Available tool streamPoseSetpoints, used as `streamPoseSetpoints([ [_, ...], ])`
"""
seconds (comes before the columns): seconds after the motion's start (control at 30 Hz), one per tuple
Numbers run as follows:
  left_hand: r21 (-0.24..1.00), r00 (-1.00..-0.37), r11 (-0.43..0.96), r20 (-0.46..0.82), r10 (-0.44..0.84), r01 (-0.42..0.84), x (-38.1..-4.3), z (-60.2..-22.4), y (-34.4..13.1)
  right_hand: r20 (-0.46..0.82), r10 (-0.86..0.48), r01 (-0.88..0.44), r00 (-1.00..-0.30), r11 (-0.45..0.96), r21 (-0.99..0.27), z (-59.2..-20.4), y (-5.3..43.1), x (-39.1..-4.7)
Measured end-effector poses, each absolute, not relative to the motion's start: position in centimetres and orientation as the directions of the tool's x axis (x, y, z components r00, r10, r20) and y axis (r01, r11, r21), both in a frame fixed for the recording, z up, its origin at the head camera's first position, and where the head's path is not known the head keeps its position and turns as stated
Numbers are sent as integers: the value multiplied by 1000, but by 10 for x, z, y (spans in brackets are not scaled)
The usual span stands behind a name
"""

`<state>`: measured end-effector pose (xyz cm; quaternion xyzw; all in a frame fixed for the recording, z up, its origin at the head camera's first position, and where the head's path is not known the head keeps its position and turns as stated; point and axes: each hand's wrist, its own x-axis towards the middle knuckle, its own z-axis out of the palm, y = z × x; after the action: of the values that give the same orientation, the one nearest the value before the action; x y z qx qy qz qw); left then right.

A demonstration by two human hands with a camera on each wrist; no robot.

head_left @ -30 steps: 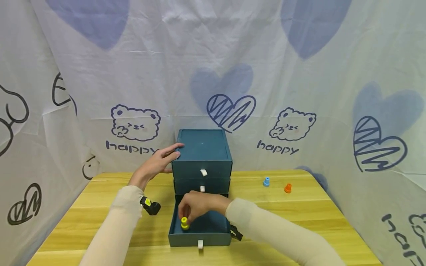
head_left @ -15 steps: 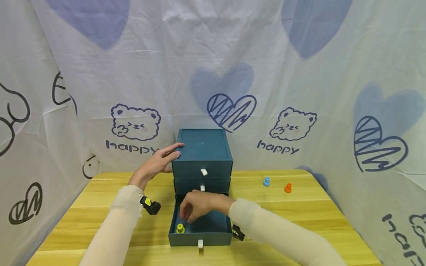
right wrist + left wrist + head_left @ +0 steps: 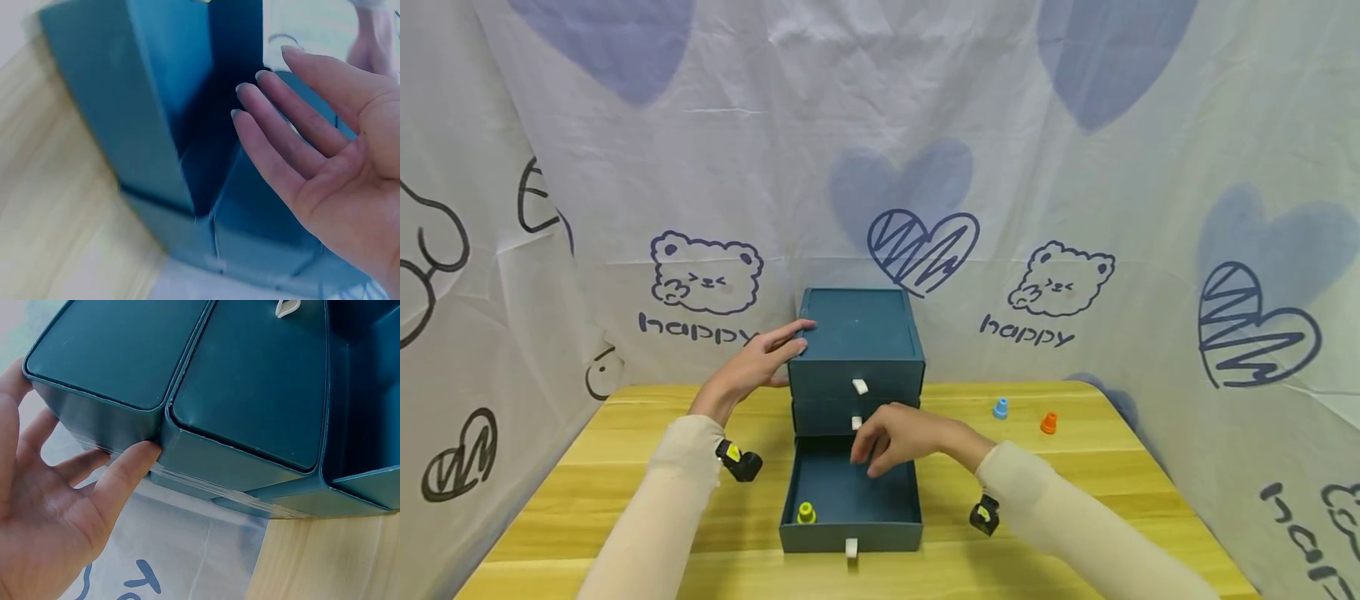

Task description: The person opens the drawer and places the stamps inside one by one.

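Observation:
A dark teal drawer unit (image 3: pixel 857 333) stands on the table, its bottom drawer (image 3: pixel 887 500) pulled out. Inside that drawer, near the front left corner, a small yellow stepped peg (image 3: pixel 806 513) stands upright. My left hand (image 3: pixel 748 371) rests against the unit's left side, fingers spread and fingertips on the top edge; the left wrist view shows its thumb touching the side between two drawers. Over the open drawer hovers my right hand (image 3: pixel 906 437), fingers loosely bent with nothing between them. In the right wrist view its palm and relaxed fingers show beside the drawer.
On the table's right side stand a light blue peg (image 3: pixel 1001 408) and an orange peg (image 3: pixel 1048 423). White pull tabs (image 3: pixel 852 547) hang on the drawer fronts. A printed white cloth (image 3: pixel 880 167) surrounds the wooden table (image 3: pixel 1037 500) behind and at the sides.
My right hand has let go of the yellow peg in the drawer, then moved up and to the right. The left hand stays in place on the unit.

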<state>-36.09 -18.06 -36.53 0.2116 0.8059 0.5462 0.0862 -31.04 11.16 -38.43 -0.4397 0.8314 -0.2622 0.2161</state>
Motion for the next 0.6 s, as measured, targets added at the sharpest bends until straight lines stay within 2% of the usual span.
streamPoseSetpoints([
  [0.17, 916, -896, 312, 99, 433, 252, -361, -366, -180, -101, -812, -585, -575, 494, -644, -376, 147, -315],
  [0.37, 919, -893, 301, 106, 436, 256, -361, -365, -181, -87, -717, -499, -692, 562, -660, -370, 197, -329],
  [0.6, 921, -894, 303, 92, 438, 243, -360, -365, -181, -19, -591, -434, -806, 613, -661, -384, 256, -346],
])
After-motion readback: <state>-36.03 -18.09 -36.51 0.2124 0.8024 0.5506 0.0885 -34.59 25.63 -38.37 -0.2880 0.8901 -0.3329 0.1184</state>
